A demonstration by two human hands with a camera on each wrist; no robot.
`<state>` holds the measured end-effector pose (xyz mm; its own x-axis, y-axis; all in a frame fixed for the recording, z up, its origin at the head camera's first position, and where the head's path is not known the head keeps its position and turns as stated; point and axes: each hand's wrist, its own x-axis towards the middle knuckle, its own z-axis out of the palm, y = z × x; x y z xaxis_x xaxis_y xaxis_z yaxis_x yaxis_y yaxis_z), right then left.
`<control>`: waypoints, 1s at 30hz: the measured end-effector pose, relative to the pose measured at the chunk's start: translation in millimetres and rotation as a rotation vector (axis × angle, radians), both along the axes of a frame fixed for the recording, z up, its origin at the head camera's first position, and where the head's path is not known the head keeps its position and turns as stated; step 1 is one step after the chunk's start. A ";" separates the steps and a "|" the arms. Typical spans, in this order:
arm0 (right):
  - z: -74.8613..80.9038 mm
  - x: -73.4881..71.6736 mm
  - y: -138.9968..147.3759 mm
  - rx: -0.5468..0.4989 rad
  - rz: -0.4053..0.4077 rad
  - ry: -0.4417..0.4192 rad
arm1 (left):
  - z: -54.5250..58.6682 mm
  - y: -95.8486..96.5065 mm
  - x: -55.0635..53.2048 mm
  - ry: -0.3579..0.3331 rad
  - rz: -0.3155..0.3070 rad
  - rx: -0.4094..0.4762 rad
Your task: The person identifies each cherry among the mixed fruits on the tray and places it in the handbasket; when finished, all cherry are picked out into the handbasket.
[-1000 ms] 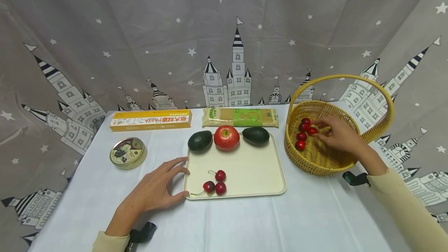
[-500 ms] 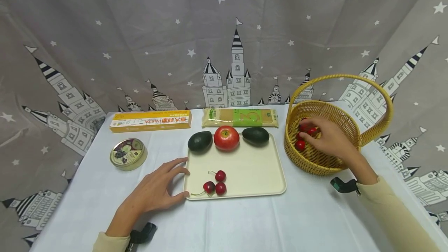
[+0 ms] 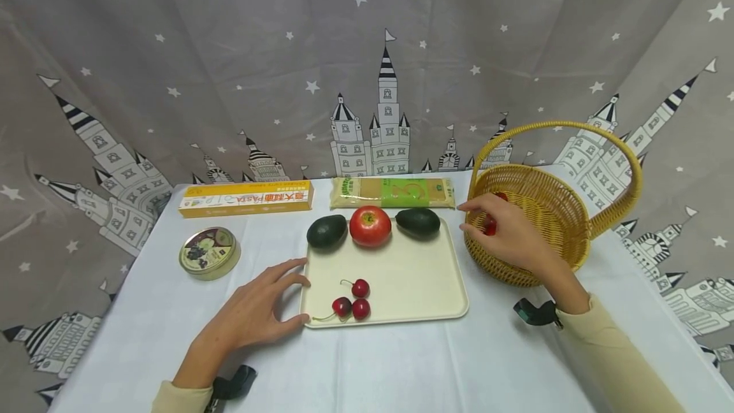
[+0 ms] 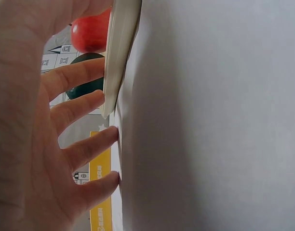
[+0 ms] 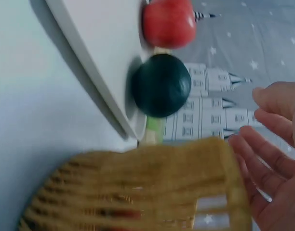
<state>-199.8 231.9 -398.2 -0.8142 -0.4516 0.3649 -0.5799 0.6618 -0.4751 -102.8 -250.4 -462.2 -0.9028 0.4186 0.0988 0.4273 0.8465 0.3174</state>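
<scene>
My left hand (image 3: 252, 311) rests at the left edge of a cream rectangular tray (image 3: 415, 279), its fingers spread and the thumb near the front corner. In the left wrist view, fingertips (image 4: 97, 97) meet the tray's side. On the tray lie three dark red cherries (image 3: 360, 308), a red round fruit (image 3: 370, 227) and two dark green avocados, one left (image 3: 327, 232) and one right (image 3: 418, 222). My right hand (image 3: 510, 234), holding nothing, is over the left rim of a yellow wicker basket (image 3: 553, 209). Red cherries (image 3: 490, 226) inside are mostly hidden behind it.
Behind the tray lie a yellow pasta box (image 3: 246, 199) and a green-and-tan noodle packet (image 3: 392, 192). A round tin (image 3: 209, 252) stands at the left. The basket's tall handle (image 3: 633, 177) arches over it. A grey castle-print curtain (image 3: 275, 69) closes off the back.
My right hand has moved left and toward me from the middle of the basket to its left rim, its fingers opening off the cherries. The left hand and tray have stayed put.
</scene>
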 end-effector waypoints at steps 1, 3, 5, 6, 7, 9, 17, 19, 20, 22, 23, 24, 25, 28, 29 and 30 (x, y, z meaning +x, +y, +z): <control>-0.9 1.1 -3.8 0.003 0.014 0.001 | 0.3 -0.2 0.3 -0.001 0.003 -0.001; -1.3 3.5 -11.7 -0.006 0.053 -0.003 | 0.6 -0.7 0.8 0.000 0.005 -0.001; -1.6 5.4 -19.6 -0.020 0.093 -0.006 | 1.4 -0.8 1.3 0.001 0.006 0.002; -2.0 6.1 -23.4 -0.025 0.110 -0.005 | 1.3 -0.9 1.3 0.001 0.006 0.004; -2.4 6.7 -27.1 -0.028 0.125 -0.004 | 1.5 -0.8 1.4 -0.001 0.006 0.003; -3.1 7.8 -34.7 -0.038 0.160 -0.008 | 1.1 -0.9 1.1 -0.002 0.004 0.002; -8.2 13.2 -66.5 -0.018 0.253 -0.065 | 0.8 0.2 -0.3 0.010 -0.001 0.000; -8.5 15.1 -75.0 0.004 0.266 -0.092 | 1.6 0.0 -0.1 0.011 -0.005 0.002; -9.1 16.0 -78.7 0.017 0.270 -0.103 | 1.9 0.0 -0.3 0.011 -0.006 0.001; -9.5 17.4 -86.4 0.040 0.279 -0.130 | 2.6 0.1 -1.0 0.008 -0.009 -0.003; -9.7 17.9 -90.3 0.051 0.286 -0.145 | 2.8 0.1 -1.3 0.006 -0.011 -0.003; -10.0 18.4 -94.2 0.058 0.299 -0.160 | 2.9 0.0 -1.6 0.004 -0.012 -0.004; -10.4 19.1 -98.0 0.065 0.314 -0.170 | 3.1 0.0 -1.6 0.002 -0.013 -0.006; -12.8 20.1 -109.2 0.085 0.364 -0.184 | 2.4 -0.6 -1.4 -0.004 -0.013 -0.002; -13.3 20.9 -112.8 0.091 0.386 -0.182 | 2.0 -1.0 -1.1 -0.006 -0.012 -0.001; -14.3 21.6 -116.4 0.098 0.404 -0.178 | 1.4 -1.3 -0.7 -0.006 -0.012 -0.002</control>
<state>-178.2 115.4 -412.4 -0.6120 -0.7713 0.1747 -0.7156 0.4460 -0.5375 -103.5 -251.6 -460.8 -0.8983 0.4295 0.0923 0.4353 0.8420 0.3187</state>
